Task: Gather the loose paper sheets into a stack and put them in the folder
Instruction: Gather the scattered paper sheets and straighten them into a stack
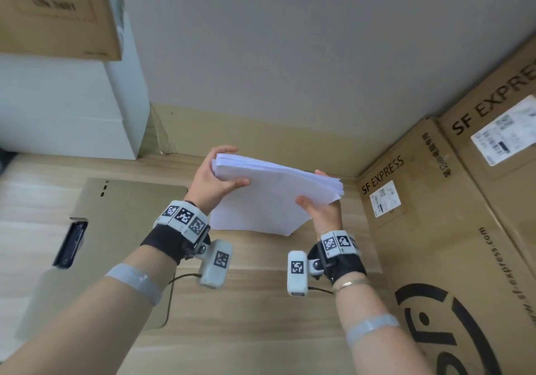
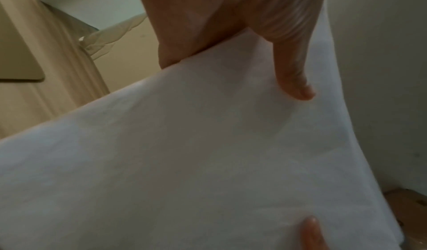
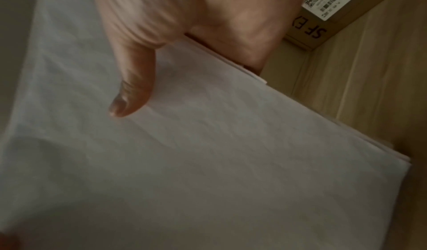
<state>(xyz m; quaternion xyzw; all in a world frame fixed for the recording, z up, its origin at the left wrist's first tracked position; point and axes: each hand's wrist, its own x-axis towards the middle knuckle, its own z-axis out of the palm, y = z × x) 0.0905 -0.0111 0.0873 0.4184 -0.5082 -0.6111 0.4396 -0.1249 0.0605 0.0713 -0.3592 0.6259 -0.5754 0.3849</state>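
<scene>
A thick stack of white paper sheets [image 1: 272,197] is held tilted above the wooden table, lower edge near the surface. My left hand [image 1: 216,178] grips its left edge, thumb on the front face and fingers behind. My right hand [image 1: 320,206] grips the right edge the same way. The left wrist view shows the left thumb [image 2: 293,67] pressed on the paper stack [image 2: 184,153]. The right wrist view shows the right thumb [image 3: 131,89] on the paper stack [image 3: 208,153], whose sheet edges are slightly fanned. A tan folder [image 1: 124,209] lies open and flat on the table to the left, with a dark clip [image 1: 71,242].
Large SF Express cardboard boxes [image 1: 435,215] stand along the right side of the wooden table [image 1: 246,331]. A white box [image 1: 63,107] and a brown carton [image 1: 55,12] stand at the back left. A grey wall runs behind.
</scene>
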